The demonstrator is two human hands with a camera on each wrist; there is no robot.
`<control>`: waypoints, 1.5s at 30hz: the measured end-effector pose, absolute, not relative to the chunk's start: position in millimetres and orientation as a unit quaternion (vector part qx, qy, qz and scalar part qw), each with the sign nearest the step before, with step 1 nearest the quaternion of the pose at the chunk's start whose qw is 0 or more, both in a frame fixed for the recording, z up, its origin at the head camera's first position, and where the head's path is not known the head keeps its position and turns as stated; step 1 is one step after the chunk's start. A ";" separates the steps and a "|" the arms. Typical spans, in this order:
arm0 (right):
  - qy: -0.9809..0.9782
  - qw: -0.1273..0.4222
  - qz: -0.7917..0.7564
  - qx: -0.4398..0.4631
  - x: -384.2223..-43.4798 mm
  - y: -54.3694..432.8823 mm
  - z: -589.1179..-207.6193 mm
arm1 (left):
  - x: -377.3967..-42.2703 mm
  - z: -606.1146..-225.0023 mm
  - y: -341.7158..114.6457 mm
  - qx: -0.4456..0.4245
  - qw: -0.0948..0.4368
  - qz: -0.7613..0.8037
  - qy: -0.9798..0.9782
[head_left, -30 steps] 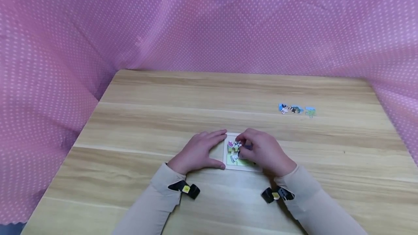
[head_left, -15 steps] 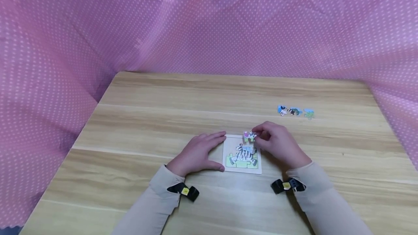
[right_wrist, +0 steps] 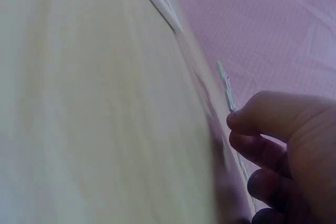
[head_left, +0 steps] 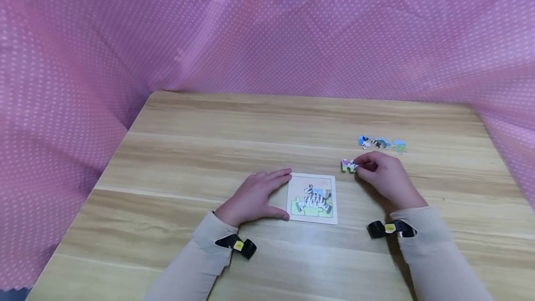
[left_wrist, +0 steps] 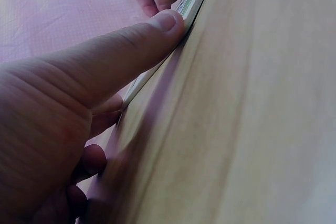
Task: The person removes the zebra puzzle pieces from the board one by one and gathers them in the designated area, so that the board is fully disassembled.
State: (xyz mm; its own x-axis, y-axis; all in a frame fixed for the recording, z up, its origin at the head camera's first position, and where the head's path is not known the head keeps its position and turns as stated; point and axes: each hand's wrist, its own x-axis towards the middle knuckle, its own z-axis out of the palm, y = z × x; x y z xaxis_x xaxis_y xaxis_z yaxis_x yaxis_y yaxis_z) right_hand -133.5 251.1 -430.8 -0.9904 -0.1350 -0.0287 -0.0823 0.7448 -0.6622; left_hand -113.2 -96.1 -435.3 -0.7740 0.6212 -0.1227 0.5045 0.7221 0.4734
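Head view: the left hand is spread, thumb and fingers touching the left edge of a square, white-bordered puzzle board that lies on the light wood-grain counter. Within its border, green and zebra-striped pieces fill the lower part. The right hand pinches a small pink, white and green puzzle piece — right of the board and apart from it. Beyond lie a blue, black and white puzzle strip and, just beside it, a blue-and-green puzzle piece.

Left wrist view: the left thumb touches a board corner — fingers at the far corner.

Right wrist view: the pinched piece shows nearly edge-on at the thumb tip; its printed face cannot be read.
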 end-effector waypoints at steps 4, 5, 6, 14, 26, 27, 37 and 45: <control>0.938 0.021 -0.341 -0.049 -135.9 263.4 -428.9 | -115.1 -434.2 -94.5 0.309 0.134 0.209 0.918; 0.939 0.018 -0.341 -0.047 -136.4 265.8 -429.0 | -115.3 -434.0 -94.3 0.308 0.134 0.208 0.918; 0.940 0.016 -0.339 -0.044 -136.6 267.7 -429.2 | -115.2 -433.8 -94.1 0.307 0.135 0.208 0.919; 0.947 -0.001 -0.320 -0.041 -138.3 277.6 -431.2 | -114.3 -433.9 -92.8 0.298 0.147 0.211 0.919; 0.956 -0.015 -0.290 -0.049 -141.0 283.2 -437.0 | -113.3 -439.9 -93.0 0.304 0.132 0.212 0.919; 0.956 -0.017 -0.289 -0.050 -140.9 283.2 -437.4 | -113.2 -440.3 -93.2 0.305 0.130 0.212 0.919; 0.956 -0.024 -0.288 -0.055 -141.0 283.7 -443.7 | -112.9 -445.3 -94.7 0.311 0.121 0.211 0.919; 0.954 -0.032 -0.295 -0.050 -139.2 283.3 -446.3 | -112.6 -447.9 -94.8 0.311 0.116 0.213 0.919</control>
State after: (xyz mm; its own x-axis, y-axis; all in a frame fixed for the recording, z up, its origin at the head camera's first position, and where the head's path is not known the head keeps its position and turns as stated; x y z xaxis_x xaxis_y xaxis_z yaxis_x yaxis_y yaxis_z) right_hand -139.2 283.3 -446.3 -0.9930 -0.0759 0.0900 -0.1135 0.8210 -0.5596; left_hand -112.6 -94.8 -447.9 -0.7791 0.6217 -0.0802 0.5230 0.7152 0.4637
